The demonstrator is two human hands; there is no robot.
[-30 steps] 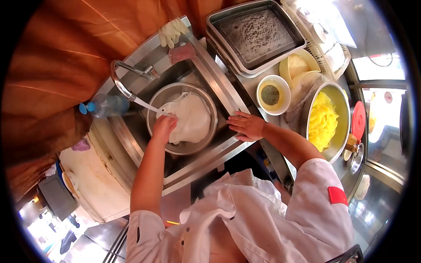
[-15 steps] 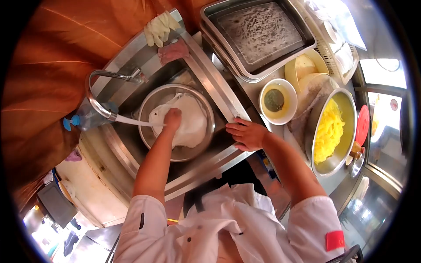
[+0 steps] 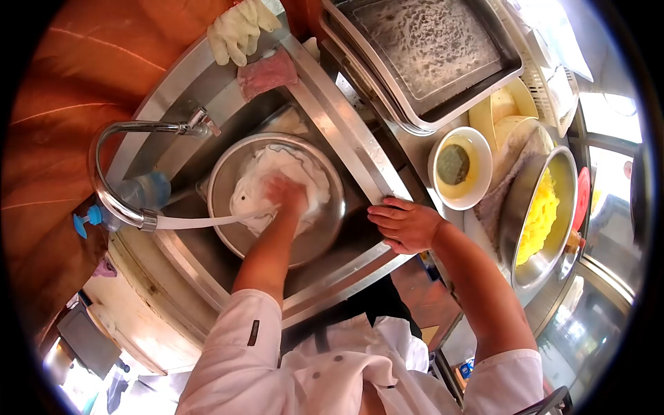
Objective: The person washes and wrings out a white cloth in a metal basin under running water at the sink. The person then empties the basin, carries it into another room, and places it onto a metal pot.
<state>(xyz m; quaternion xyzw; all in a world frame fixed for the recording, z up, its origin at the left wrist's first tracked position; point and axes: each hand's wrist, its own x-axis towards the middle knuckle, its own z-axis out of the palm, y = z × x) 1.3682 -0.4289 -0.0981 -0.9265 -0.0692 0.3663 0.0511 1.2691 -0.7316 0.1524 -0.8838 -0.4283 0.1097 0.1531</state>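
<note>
My left hand (image 3: 285,194) is down in a round steel basin (image 3: 333,225), pressed into a wet white cloth (image 3: 249,187). Motion blurs its fingers, so whether they grip the cloth does not show. A white stream of water (image 3: 200,221) from a curved chrome faucet (image 3: 104,173) runs into the basin beside this hand. The basin stands inside a steel sink (image 3: 325,277). My right hand (image 3: 404,225) rests flat on the sink's rim at the right, fingers stretched out and holding nothing.
Rubber gloves (image 3: 242,31) and a pink cloth (image 3: 268,74) lie on the sink's back ledge. A pump bottle (image 3: 142,190) stands left. Stacked metal trays (image 3: 512,76), a white bowl (image 3: 484,166) and a steel bowl (image 3: 567,180) with yellow shreds (image 3: 541,221) line the right counter.
My left hand has moved slightly right and deeper into the cloth, which has spread and bunched differently. My right hand stays on the rim. The whole view has shifted a little.
</note>
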